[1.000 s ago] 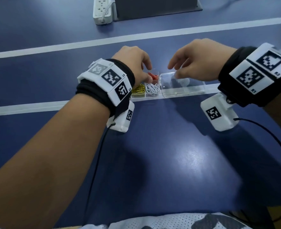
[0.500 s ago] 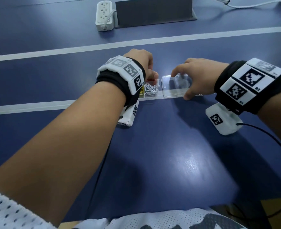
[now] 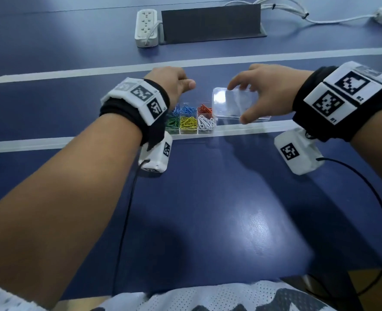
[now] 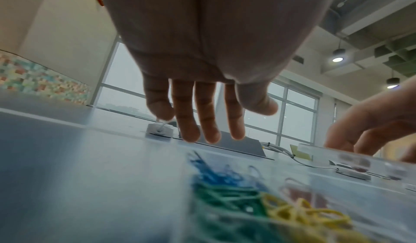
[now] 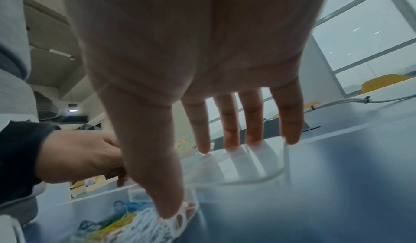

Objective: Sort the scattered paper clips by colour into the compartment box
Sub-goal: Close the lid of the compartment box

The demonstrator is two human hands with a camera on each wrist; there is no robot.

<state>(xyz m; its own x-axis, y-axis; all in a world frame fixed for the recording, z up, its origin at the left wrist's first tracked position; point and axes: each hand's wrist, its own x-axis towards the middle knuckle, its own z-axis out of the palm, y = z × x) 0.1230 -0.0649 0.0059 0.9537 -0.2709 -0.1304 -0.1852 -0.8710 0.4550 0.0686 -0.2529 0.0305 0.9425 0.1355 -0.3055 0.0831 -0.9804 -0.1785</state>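
A clear compartment box sits on the blue table with blue, red, green, yellow and white clips in separate cells. Its clear lid reaches out to the right, tilted up off the table. My right hand pinches the lid, thumb on the near edge and fingers on the far edge. My left hand hovers over the box's far left side. In the left wrist view its fingers hang straight and hold nothing.
A white power strip and a dark grey panel lie at the back, with white cables to their right. White tape lines cross the table. Black wrist-camera cords trail toward my body.
My left hand has lifted off the box, uncovering the clip cells. My right hand has taken the lid between thumb and fingers and raised it from lying flat.
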